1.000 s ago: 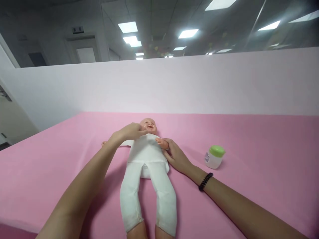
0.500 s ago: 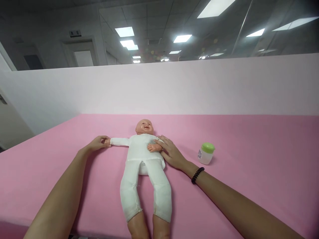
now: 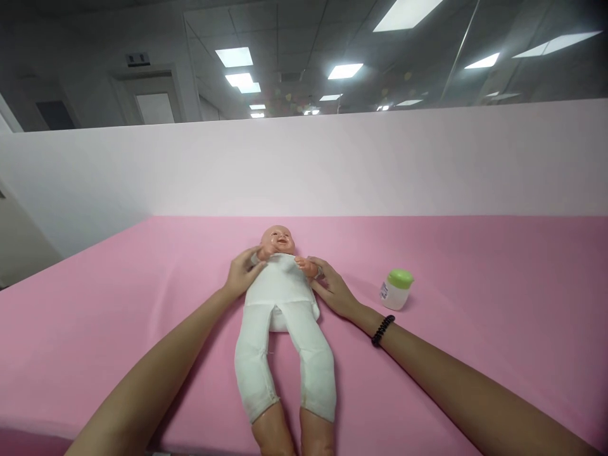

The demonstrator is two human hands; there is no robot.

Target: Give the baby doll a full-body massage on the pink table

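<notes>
A baby doll (image 3: 280,285) with a white cloth body lies on its back, head toward the far wall and feet toward me. My left hand (image 3: 244,271) is closed on the doll's arm at the left of the picture, which is bent so its small hand rests near the chin. On the other side, my right hand (image 3: 335,290) is closed around the doll's other forearm, held bent by the chest. Its fingers are partly hidden behind that arm. A black coiled band (image 3: 382,330) circles my right wrist.
Right of the doll stands a small clear jar (image 3: 394,296) with a green lid (image 3: 400,278). The pink padded surface (image 3: 475,354) ends at a white wall (image 3: 361,164) with glass above. The surface's near edge shows at the lower left.
My left hand has brought the doll's outstretched arm inward and up to its chin. My right hand has shifted slightly, and the doll's other hand now sits higher on the chest.
</notes>
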